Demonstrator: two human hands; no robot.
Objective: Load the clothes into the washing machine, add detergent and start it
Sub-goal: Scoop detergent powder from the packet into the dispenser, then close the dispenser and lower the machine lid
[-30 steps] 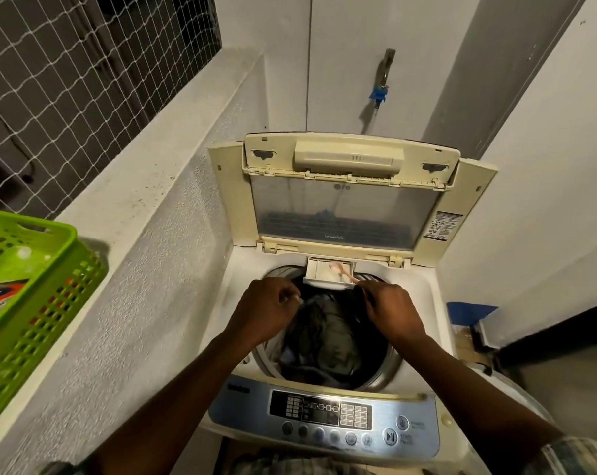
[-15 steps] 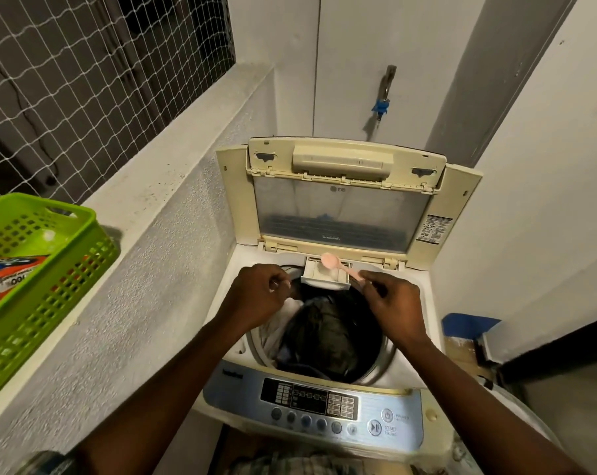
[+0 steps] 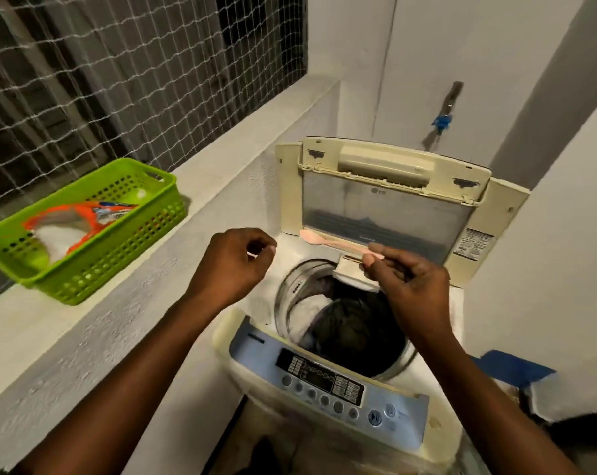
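Observation:
A top-loading washing machine (image 3: pixel 252 323) stands with its lid (image 3: pixel 386 207) raised. Dark and white clothes (image 3: pixel 352 323) fill the drum. A small white detergent drawer (image 3: pixel 353 275) sticks out at the drum's back rim. My right hand (image 3: pixel 406 282) pinches the handle of a pink spoon (image 3: pixel 328 242), whose bowl points left over the machine's back left corner. My left hand (image 3: pixel 232 265) hovers left of the drum with its fingers curled and nothing in it. An opened orange detergent packet (image 3: pixel 84 221) with white powder lies in a green basket (image 3: pixel 95 272) on the ledge at left.
The control panel (image 3: pixel 328 382) with buttons runs along the machine's front. A concrete ledge (image 3: pixel 125 303) borders the left side, with netting (image 3: pixel 119 73) above it. A tap (image 3: pixel 442 120) sticks out of the back wall. White walls close in on the right.
Both hands rose from the drum's back rim and swung left. The right hand lifted the pink spoon off the drawer. The view turned left, bringing the basket closer.

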